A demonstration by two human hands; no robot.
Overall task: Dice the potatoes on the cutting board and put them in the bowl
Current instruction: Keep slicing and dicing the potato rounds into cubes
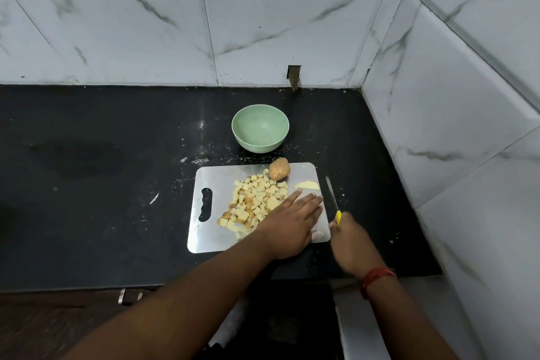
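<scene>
Nowhere on the things in view is there any brand, label or writing that can be read. On the black counter (117, 199) lies a steel cutting board (216, 181), its handle slot at the left end. A heap of diced potato (251, 202) covers the middle of the board, pale cubes with some browner ones toward the near left. A whole unpeeled potato (279, 168) sits at the board's far edge, just beside the heap. A thin pale slice (306, 185) lies alone near the far right corner of the board.

The left hand (292, 223) rests flat on the right part of the board, fingers straight and together, pointing toward the slice; its left edge touches the heap of cubes. It grips nothing. The right hand (347, 238) is just off the board's right edge, curled round the yellow handle of a knife (331, 193). The blade points away from the person and lies along the board's right edge, over the counter; whether it touches the counter cannot be told. A red thread band (377, 275) circles the right wrist.

The green bowl (260, 143) stands on the counter just beyond the board's far edge, with no potato in it, close to the whole potato but apart from it. Marbled white tiles (263, 23) cover the walls behind and to the right.
</scene>
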